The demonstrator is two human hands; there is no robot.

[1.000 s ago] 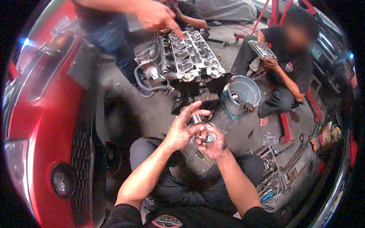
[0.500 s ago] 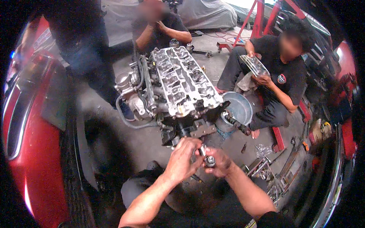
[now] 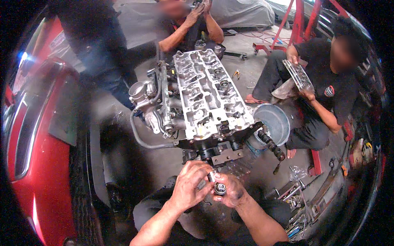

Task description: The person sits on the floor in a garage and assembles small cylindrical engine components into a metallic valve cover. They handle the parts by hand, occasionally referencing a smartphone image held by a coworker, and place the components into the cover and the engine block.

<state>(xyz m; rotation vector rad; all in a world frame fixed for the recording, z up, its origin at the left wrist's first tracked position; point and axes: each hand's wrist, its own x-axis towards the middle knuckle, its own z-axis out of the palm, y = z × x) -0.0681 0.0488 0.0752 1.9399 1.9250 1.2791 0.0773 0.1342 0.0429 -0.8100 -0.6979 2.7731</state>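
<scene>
My left hand (image 3: pixel 189 185) and my right hand (image 3: pixel 230 191) meet low in the middle, both greasy. Between them they hold a small round metal engine part (image 3: pixel 219 188) with a short silver stem; the right hand cups the ring from below and the left fingers pinch its top. Just beyond my hands stands a bare engine (image 3: pixel 205 102) with its silver cylinder head open to view. My knees lie under my forearms.
A red car (image 3: pixel 37 156) fills the left side. A grey bucket (image 3: pixel 273 121) sits right of the engine. One seated person (image 3: pixel 324 90) at right holds a flat metal part; another sits behind the engine, a third stands at back left. Loose tools (image 3: pixel 303 197) lie at lower right.
The view has tilted up, so the engine and my hands sit lower and more central. My hands stay together on the small part, turning it slightly. The person at right lifted the flat part.
</scene>
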